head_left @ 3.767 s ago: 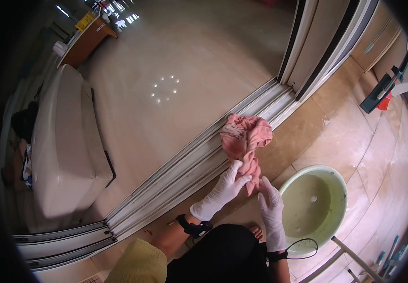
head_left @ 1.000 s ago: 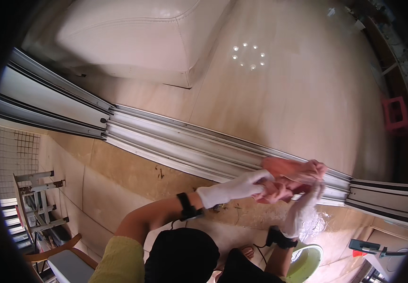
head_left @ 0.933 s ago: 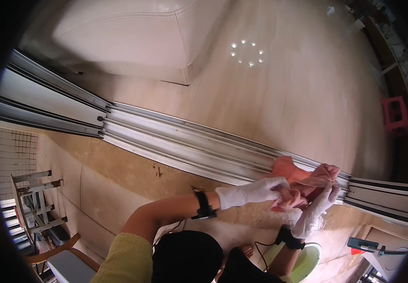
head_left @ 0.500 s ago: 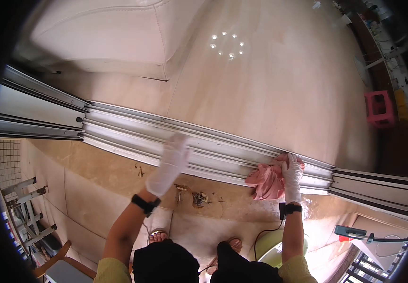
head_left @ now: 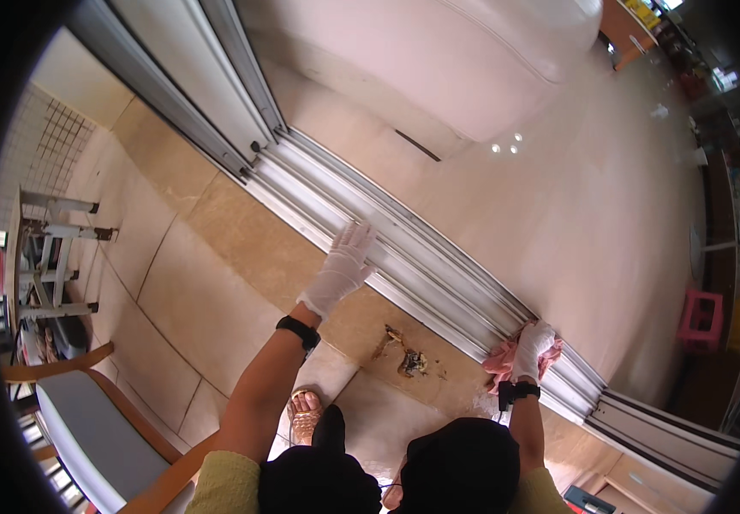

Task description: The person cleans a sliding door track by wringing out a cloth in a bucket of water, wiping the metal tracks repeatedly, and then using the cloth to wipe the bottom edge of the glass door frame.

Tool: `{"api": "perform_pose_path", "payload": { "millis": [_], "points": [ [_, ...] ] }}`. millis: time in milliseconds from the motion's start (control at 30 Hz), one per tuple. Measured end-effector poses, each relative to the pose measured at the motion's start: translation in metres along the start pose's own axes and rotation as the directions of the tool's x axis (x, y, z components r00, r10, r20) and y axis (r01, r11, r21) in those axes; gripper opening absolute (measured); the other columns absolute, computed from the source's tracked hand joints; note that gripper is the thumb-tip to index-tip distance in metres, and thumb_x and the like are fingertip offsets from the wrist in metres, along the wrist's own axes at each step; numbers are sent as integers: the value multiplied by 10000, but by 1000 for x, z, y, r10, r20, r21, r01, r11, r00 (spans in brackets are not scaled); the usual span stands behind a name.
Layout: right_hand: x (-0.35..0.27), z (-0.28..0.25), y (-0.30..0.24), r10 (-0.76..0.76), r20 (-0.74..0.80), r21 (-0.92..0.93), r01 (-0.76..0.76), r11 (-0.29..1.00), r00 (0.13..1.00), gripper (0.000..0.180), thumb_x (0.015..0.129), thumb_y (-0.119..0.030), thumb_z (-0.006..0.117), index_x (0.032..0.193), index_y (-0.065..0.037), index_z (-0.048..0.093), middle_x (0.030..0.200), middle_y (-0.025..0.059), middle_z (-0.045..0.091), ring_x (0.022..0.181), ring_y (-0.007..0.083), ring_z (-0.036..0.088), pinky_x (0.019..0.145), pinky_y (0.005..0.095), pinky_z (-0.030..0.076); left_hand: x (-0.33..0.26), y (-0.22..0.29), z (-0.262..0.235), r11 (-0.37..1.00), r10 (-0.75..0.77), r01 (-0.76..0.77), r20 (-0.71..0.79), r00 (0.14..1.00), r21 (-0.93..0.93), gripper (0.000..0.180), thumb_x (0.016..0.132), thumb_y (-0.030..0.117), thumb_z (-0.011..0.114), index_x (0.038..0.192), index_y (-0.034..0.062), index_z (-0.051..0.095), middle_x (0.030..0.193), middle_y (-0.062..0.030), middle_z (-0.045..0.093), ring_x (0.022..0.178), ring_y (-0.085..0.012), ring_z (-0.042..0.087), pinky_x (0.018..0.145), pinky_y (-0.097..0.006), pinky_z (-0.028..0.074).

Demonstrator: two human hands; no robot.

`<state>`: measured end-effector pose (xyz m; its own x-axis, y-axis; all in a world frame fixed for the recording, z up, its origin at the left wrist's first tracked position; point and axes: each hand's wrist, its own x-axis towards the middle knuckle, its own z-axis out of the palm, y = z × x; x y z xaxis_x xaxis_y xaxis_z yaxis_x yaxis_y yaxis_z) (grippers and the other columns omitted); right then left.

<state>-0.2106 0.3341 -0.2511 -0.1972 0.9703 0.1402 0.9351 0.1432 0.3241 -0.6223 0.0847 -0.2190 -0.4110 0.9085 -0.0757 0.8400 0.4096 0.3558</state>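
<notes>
A white, ribbed sliding-door track runs diagonally across the floor, from upper left to lower right. My left hand, in a thin white glove, lies with fingers stretched out along the near rails and holds nothing. Farther right, my gloved right hand is wrapped round a crumpled pink cloth, pressing it onto the track. Part of the cloth is hidden beneath that hand. Each wrist wears a black band.
Door panels stand at the track's upper left end. Dark debris lies on the near tiles. A grey-seated chair and a metal stepladder are at left, a pale sofa beyond the track, a pink stool far right.
The view has turned, so the track slants more steeply. My left hand, blurred before, now rests flat on the rails. My right fingers have closed round the cloth, which is bunched smaller.
</notes>
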Motion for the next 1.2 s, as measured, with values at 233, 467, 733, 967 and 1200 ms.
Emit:
{"api": "perform_pose_path", "payload": {
  "millis": [233, 467, 733, 967, 1200],
  "points": [
    [-14, -61, -116, -206, 44, 247, 189, 950, 978, 84, 691, -179, 615, 761, -139, 640, 756, 93, 634, 758, 286, 603, 637, 432, 456, -8, -7, -6, 985, 46, -48, -16, 999, -169, 772, 786, 252, 634, 1422, 48, 248, 1474, -142, 248, 1373, -345, 185, 1136, -401, 153],
    [-32, -113, -274, -352, -172, 375, 392, 840, 920, 80, 725, -135, 586, 804, -127, 599, 738, 90, 619, 782, 299, 575, 674, 449, 413, -51, -2, -1, 878, -23, -21, -86, 996, -479, 581, 794, 153, 601, 1333, 53, 408, 1414, -170, 337, 1332, -361, 275, 1106, -404, 244],
    [-4, -136, -371, -570, -316, 502, 643, 578, 759, 182, 785, -134, 547, 942, -86, 625, 881, 143, 649, 817, 342, 596, 731, 445, 450, -111, -43, -11, 930, -294, 192, -318, 902, -314, 638, 755, 240, 653, 1327, 78, 421, 1380, -179, 371, 1296, -371, 316, 1066, -480, 265],
    [-17, -164, -274, -710, -90, 754, 514, 410, 698, 558, 703, -259, 739, 1190, -63, 550, 1107, 178, 582, 1040, 364, 542, 896, 440, 438, -174, -116, -44, 691, -663, 714, -297, 687, 109, 882, 711, 402, 714, 1389, 31, 288, 1393, -176, 336, 1305, -344, 304, 1075, -497, 209],
    [-20, -144, -290, -715, -292, 542, 726, 424, 635, 544, 668, -184, 731, 1162, -46, 551, 1223, 179, 498, 1122, 342, 491, 918, 428, 431, -159, -112, -35, 596, -802, 782, 91, 590, 180, 1117, 616, 566, 736, 1425, 4, 208, 1470, -204, 246, 1369, -339, 213, 1096, -459, 169]
  ]
}}
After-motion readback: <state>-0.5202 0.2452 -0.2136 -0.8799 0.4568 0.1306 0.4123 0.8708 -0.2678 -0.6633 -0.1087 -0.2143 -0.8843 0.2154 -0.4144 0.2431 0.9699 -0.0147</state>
